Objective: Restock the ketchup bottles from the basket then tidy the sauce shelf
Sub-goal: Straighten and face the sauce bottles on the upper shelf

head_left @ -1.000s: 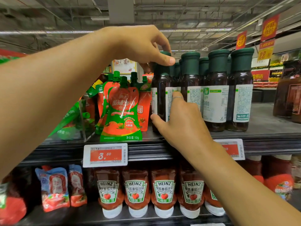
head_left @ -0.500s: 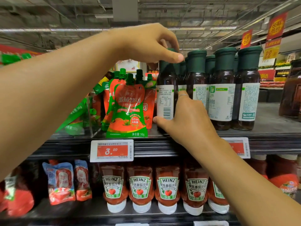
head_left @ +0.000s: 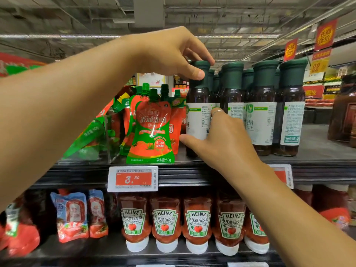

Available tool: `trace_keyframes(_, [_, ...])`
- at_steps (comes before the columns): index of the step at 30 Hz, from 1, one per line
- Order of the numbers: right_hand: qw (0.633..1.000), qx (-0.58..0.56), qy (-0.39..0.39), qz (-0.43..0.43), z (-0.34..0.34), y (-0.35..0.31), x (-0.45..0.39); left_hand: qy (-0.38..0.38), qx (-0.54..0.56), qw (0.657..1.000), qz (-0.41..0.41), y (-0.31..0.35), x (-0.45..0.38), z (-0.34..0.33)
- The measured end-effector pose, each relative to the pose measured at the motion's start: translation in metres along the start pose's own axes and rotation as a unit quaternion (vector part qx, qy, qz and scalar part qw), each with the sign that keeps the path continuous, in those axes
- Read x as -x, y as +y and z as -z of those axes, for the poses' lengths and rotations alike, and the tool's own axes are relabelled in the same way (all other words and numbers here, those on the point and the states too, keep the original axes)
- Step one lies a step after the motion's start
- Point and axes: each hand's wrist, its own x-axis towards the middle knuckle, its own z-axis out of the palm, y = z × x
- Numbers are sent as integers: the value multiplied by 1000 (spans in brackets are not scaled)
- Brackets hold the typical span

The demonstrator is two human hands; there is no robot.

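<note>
Head view: tidy step. Left hand (head_left: 169, 54) pinches green cap of dark glass sauce bottle (head_left: 198, 112) standing on shelf (head_left: 317, 160); right hand (head_left: 221, 139) cups its label. Next: face label forward

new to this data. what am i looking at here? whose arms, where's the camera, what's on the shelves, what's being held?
There is one view, from a wide-angle camera on a person's head, looking at a shop shelf. The arms are that person's own. The left hand pinches the green cap of a dark sauce bottle; the right hand grips its lower body. More such bottles stand to its right. Left of it stand red-and-green ketchup pouches. On the shelf below stand Heinz ketchup bottles, caps down. No basket is in view.
</note>
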Motion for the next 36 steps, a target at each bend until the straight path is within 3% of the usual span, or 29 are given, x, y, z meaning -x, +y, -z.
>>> trace_keyframes(4, [999, 40, -6, 10, -3, -2, 1, 21, -43, 998, 28, 9, 3, 0])
trace_keyframes(14, [998, 16, -55, -8, -3, 3, 0, 67, -160, 983, 66, 15, -2, -9])
trace_keyframes(19, [1000, 4, -19, 9, -2, 0, 2, 12, -93, 995, 40, 9, 3, -2])
trace_keyframes(36, [988, 125, 25, 87, 20, 2, -1, 61, -225, 972, 17, 4, -18, -20])
